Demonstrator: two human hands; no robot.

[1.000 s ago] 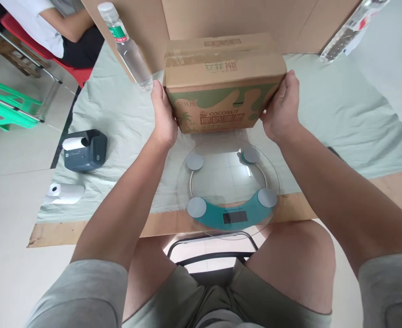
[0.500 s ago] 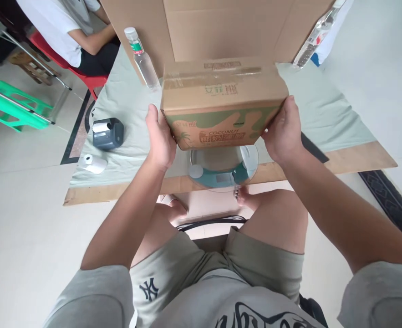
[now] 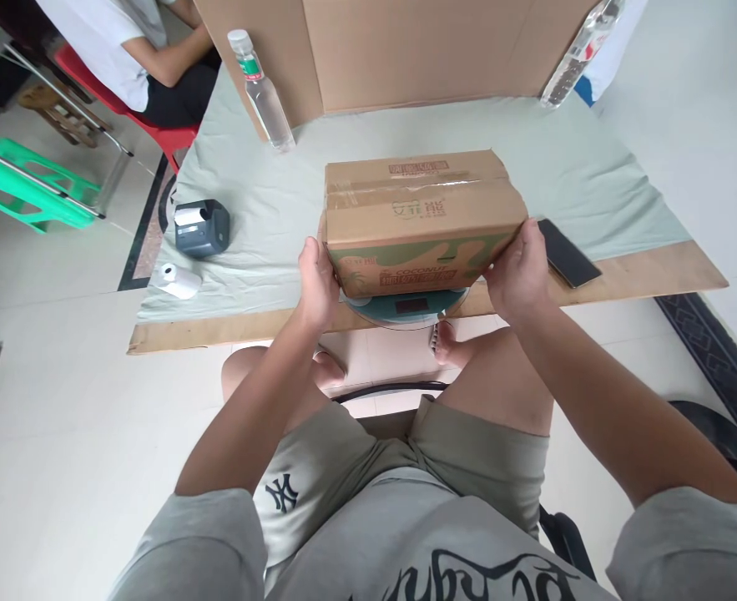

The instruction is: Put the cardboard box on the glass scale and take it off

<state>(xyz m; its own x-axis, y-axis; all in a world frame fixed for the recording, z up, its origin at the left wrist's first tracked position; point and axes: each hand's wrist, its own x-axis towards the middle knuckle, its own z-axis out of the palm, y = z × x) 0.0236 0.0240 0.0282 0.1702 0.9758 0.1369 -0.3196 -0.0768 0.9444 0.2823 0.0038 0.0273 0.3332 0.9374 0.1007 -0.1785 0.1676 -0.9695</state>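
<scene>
Two hands clamp carton ends: left hand [image 3: 318, 282] flat on left end, right hand [image 3: 518, 271] flat on right end. Carton [image 3: 421, 221] sits on glass scale [image 3: 406, 305] at table edge. Phone [image 3: 568, 252] just right. Label printer [image 3: 202, 228], paper roll [image 3: 177, 280] left. Water bottle [image 3: 261, 92] beyond, before cardboard screen [image 3: 418, 50].

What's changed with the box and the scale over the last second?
The box has come down from above the scale and now sits on it, covering most of the glass. Both the left hand and right hand still grip its sides. Printer and bottle unchanged.
</scene>
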